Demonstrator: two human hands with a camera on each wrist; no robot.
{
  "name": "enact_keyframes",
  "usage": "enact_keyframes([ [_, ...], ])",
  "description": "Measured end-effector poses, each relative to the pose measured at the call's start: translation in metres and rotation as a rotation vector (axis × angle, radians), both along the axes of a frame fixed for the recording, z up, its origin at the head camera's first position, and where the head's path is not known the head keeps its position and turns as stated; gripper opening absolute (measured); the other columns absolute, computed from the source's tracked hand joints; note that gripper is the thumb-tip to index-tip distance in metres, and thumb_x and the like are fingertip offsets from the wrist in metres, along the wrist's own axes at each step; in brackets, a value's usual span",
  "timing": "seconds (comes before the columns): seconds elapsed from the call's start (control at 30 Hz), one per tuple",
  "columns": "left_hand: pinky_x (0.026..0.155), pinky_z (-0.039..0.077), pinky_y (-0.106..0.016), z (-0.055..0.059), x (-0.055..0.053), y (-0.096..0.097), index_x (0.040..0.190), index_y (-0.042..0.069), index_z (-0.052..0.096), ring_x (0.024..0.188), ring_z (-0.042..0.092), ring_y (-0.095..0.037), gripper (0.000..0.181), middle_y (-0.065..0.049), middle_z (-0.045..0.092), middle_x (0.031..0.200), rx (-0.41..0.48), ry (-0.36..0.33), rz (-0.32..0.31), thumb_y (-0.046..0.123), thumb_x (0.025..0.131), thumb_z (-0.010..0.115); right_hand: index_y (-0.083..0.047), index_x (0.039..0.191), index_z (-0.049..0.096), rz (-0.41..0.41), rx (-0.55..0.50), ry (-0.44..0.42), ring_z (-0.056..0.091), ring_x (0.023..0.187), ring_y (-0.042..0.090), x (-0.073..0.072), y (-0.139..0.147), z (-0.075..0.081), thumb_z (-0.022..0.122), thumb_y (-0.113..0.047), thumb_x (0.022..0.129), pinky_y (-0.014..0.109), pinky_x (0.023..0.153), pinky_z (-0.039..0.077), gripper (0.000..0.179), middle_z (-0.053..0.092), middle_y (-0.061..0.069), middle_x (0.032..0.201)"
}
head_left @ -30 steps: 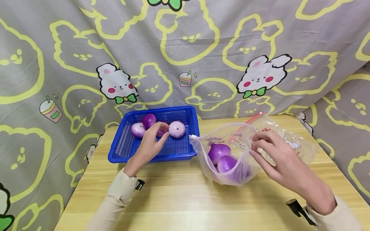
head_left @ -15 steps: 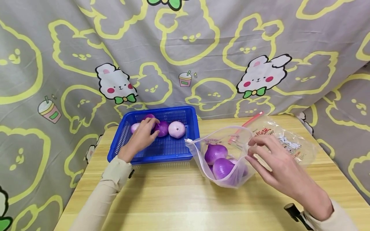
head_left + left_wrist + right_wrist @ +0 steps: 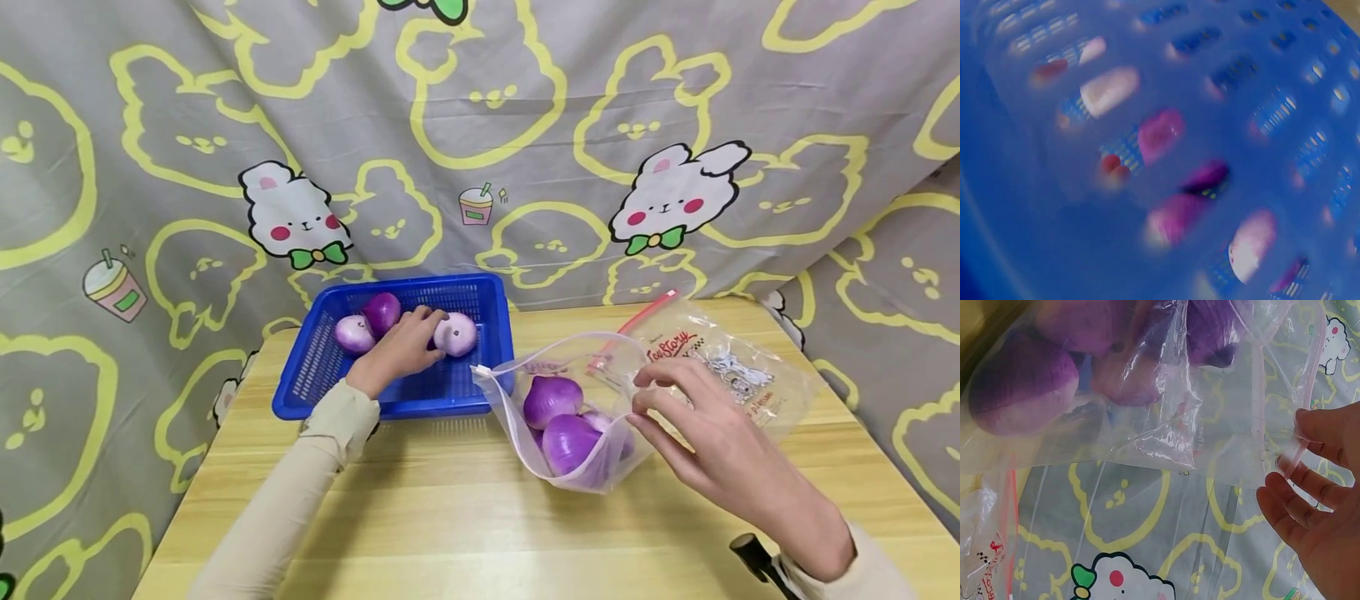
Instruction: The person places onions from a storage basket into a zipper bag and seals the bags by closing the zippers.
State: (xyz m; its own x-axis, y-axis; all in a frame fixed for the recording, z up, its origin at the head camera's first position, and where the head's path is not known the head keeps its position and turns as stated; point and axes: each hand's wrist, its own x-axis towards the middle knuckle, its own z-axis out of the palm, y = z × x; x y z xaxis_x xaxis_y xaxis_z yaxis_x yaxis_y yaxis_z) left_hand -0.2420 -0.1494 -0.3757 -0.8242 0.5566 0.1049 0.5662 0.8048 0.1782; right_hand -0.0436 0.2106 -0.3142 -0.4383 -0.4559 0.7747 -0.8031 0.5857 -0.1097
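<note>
My left hand [image 3: 402, 340] is down inside the blue plastic basket [image 3: 307, 379], fingers bent over the middle onion, which the hand hides. I cannot tell whether it grips that onion. The fingertips are right beside a pale purple onion [image 3: 460, 333]. Two more onions lie left of the hand, a dark one [image 3: 382, 311] and a pale one [image 3: 354, 334]. In the left wrist view the basket wall fills the picture, onion pieces showing through its slots. My right hand [image 3: 708, 417] pinches the rim of a clear zip bag [image 3: 1166, 444], whose mouth gapes. Several purple onions [image 3: 552, 402] are in the bag.
A second clear zip bag [image 3: 738, 367] with red print and a red slider strip lies flat behind the right hand. Everything stands on a light wooden table [image 3: 450, 533]. A grey curtain [image 3: 517, 142] with yellow bear outlines hangs close behind the basket.
My left hand went from the pale right onion to the left onions, then back right over the middle one. The right hand and the bag mouth moved slightly left and nearer.
</note>
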Motion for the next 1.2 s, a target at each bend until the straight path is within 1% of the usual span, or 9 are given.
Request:
enact_keyframes([
  [0.13, 0.098, 0.045, -0.059, -0.005, 0.001, 0.009, 0.142, 0.003, 0.048, 0.118, 0.051, -0.050, 0.065, -0.028, 0.048, 0.137, -0.045, -0.047, 0.016, 0.016, 0.084, 0.077, -0.009, 0.085, 0.065, 0.011, -0.001, -0.003, 0.054, 0.100, 0.031, 0.000, -0.002, -0.002, 0.046, -0.029, 0.106, 0.024, 0.105, 0.033, 0.035, 0.062, 0.013, 0.103],
  [0.3, 0.099, 0.044, -0.062, -0.017, 0.003, 0.017, 0.146, 0.004, 0.044, 0.125, 0.045, -0.054, 0.072, -0.030, 0.036, 0.149, -0.049, -0.076, 0.018, 0.009, 0.082, 0.077, -0.008, 0.086, 0.065, 0.028, -0.005, -0.011, 0.053, 0.100, 0.031, 0.001, -0.004, -0.003, 0.046, -0.028, 0.106, 0.023, 0.103, 0.033, 0.034, 0.061, 0.013, 0.104],
  [0.4, 0.093, 0.048, -0.060, -0.022, 0.003, 0.020, 0.146, 0.005, 0.045, 0.118, 0.049, -0.053, 0.073, -0.030, 0.041, 0.143, -0.063, -0.032, 0.025, 0.007, 0.080, 0.076, -0.008, 0.086, 0.066, 0.030, -0.005, -0.016, 0.053, 0.100, 0.030, 0.002, -0.003, -0.005, 0.046, -0.028, 0.106, 0.023, 0.103, 0.033, 0.034, 0.061, 0.014, 0.104],
  [0.53, 0.079, 0.053, -0.055, -0.025, 0.003, 0.022, 0.136, 0.004, 0.055, 0.095, 0.057, -0.047, 0.064, -0.027, 0.051, 0.115, -0.045, 0.120, 0.012, 0.006, 0.077, 0.079, -0.008, 0.087, 0.066, 0.026, -0.006, -0.015, 0.053, 0.101, 0.031, 0.002, -0.001, -0.006, 0.046, -0.028, 0.106, 0.022, 0.104, 0.033, 0.034, 0.061, 0.014, 0.105],
  [0.63, 0.078, 0.052, -0.053, -0.027, 0.003, 0.023, 0.128, 0.003, 0.059, 0.088, 0.056, -0.045, 0.055, -0.025, 0.052, 0.104, -0.009, 0.172, -0.010, 0.004, 0.076, 0.079, -0.008, 0.086, 0.065, 0.023, -0.006, -0.017, 0.053, 0.101, 0.031, 0.002, 0.001, -0.007, 0.046, -0.028, 0.106, 0.022, 0.104, 0.033, 0.034, 0.061, 0.014, 0.105],
  [0.77, 0.084, 0.049, -0.054, -0.029, 0.004, 0.023, 0.126, 0.001, 0.056, 0.092, 0.056, -0.044, 0.054, -0.024, 0.055, 0.109, -0.001, 0.165, -0.032, 0.004, 0.077, 0.079, -0.008, 0.087, 0.065, 0.014, -0.002, -0.028, 0.053, 0.102, 0.030, 0.003, 0.002, -0.008, 0.046, -0.029, 0.106, 0.022, 0.104, 0.033, 0.034, 0.061, 0.013, 0.106],
  [0.9, 0.086, 0.049, -0.054, -0.031, 0.005, 0.022, 0.128, 0.001, 0.050, 0.095, 0.058, -0.043, 0.058, -0.023, 0.058, 0.110, -0.032, 0.166, -0.011, 0.007, 0.078, 0.080, -0.009, 0.088, 0.066, 0.008, -0.003, -0.034, 0.053, 0.103, 0.029, 0.004, 0.003, -0.009, 0.046, -0.030, 0.106, 0.021, 0.105, 0.033, 0.034, 0.061, 0.012, 0.107],
  [1.03, 0.080, 0.052, -0.053, -0.033, 0.006, 0.018, 0.132, 0.003, 0.048, 0.089, 0.060, -0.043, 0.064, -0.024, 0.055, 0.105, -0.008, 0.162, 0.004, 0.005, 0.078, 0.081, -0.008, 0.088, 0.066, 0.006, -0.005, -0.032, 0.053, 0.102, 0.029, 0.004, 0.004, -0.009, 0.045, -0.030, 0.106, 0.021, 0.104, 0.033, 0.034, 0.061, 0.012, 0.107],
  [1.2, 0.072, 0.056, -0.053, -0.034, 0.010, 0.012, 0.131, -0.001, 0.053, 0.083, 0.060, -0.043, 0.058, -0.028, 0.050, 0.104, 0.042, 0.142, -0.039, 0.007, 0.081, 0.080, -0.007, 0.090, 0.067, -0.004, -0.008, -0.031, 0.053, 0.102, 0.029, 0.004, 0.004, -0.010, 0.046, -0.030, 0.106, 0.021, 0.103, 0.033, 0.035, 0.061, 0.012, 0.106],
])
